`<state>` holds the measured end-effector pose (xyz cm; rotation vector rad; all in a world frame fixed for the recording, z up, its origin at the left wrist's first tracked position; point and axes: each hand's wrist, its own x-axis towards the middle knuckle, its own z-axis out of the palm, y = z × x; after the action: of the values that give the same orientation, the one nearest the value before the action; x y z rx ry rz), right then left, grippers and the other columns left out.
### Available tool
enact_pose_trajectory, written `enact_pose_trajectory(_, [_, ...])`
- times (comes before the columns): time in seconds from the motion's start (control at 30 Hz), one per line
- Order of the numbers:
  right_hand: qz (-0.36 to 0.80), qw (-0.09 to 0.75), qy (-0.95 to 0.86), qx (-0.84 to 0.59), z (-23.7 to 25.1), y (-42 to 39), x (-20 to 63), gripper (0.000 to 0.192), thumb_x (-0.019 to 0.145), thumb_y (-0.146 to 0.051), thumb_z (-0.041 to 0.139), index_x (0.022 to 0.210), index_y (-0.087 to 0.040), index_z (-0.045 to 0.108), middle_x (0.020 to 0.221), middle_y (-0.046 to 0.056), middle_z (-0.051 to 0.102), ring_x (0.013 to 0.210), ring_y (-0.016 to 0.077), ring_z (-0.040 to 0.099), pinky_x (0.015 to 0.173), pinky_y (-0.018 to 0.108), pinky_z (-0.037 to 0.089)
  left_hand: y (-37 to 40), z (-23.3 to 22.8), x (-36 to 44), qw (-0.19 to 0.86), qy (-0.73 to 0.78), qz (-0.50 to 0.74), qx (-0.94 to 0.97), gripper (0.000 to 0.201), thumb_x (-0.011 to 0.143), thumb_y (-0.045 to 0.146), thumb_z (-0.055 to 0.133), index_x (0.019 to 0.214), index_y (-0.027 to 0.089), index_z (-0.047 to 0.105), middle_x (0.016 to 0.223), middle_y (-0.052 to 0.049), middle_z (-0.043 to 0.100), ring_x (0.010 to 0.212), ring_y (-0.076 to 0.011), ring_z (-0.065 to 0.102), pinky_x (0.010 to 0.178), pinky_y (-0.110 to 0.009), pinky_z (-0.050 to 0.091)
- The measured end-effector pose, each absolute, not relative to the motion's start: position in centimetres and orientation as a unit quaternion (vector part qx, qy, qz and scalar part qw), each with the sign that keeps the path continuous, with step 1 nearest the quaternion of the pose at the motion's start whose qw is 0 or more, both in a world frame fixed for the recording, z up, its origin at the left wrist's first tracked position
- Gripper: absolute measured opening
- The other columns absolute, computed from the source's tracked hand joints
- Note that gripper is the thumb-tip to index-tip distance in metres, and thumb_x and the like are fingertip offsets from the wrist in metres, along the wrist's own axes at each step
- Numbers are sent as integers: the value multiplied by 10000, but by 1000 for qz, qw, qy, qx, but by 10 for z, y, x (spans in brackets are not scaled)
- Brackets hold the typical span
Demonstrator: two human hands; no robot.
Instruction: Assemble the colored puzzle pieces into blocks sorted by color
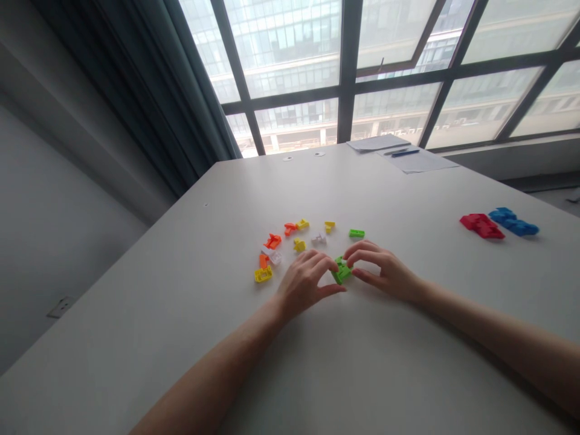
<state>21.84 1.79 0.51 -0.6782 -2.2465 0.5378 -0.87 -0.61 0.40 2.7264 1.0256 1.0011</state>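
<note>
Forearms, two, bare – entering from the lower edge and meeting mid-table.
Left hand (pixel 302 284): fingers curled, thumb and fingertips pinching the near-left side of the green block cluster (pixel 341 270).
Right hand (pixel 380 270): fingers arched over the same cluster, closed on its right side. Both hands grip it together, resting on the white table (pixel 181 314).

Loose pieces, fanned just beyond the hands:
- yellow frame piece (pixel 263 275), nearest on the left
- orange piece (pixel 273 241) and a second orange one (pixel 290 228)
- white piece (pixel 273 256)
- small yellow pieces (pixel 299 245)
- single green piece (pixel 356 233), apart from the cluster

Finished-looking assemblies, well apart on the right: red block group (pixel 482 225), touching or just beside a blue block group (pixel 513 221).

Progress, judged: red and blue appear done; green is partly joined; orange, yellow and white lie unassembled – most of the work seems left.

Far edge: papers with a pen (pixel 405 153).
</note>
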Motion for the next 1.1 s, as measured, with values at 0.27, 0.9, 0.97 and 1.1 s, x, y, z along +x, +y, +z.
enact_pose_trajectory(0.27, [203,355,-875,-257,5,18,218,133,923,-306,553,912,-214,649,985,88,643,956,194,595,847,353,510,-5,4,-9,32,320,337,885,298,790,449,707,885,194,586,867,-22,689,849,-188,603,809,-316,472])
enact_pose_trajectory(0.9, [208,361,-873,-253,7,18,219,129,935,-276,532,935,-210,643,982,84,660,937,183,610,839,328,508,-3,0,-9,-5,293,322,900,180,877,372,636,882,193,615,878,-9,693,829,-162,593,798,-289,464])
enact_pose_trajectory(0.97, [211,360,-872,-255,7,18,218,125,934,-271,532,934,-211,641,984,83,660,938,182,610,842,329,507,-3,1,-9,-3,293,323,900,175,877,365,636,888,192,612,874,-7,691,829,-161,589,795,-286,461])
enact_pose_trajectory(1.1, [213,359,-872,-257,7,18,218,103,920,-279,555,909,-210,630,979,80,657,940,184,606,844,331,505,-3,0,-9,13,311,326,893,154,892,344,622,889,191,610,840,-6,687,810,-156,592,776,-280,455])
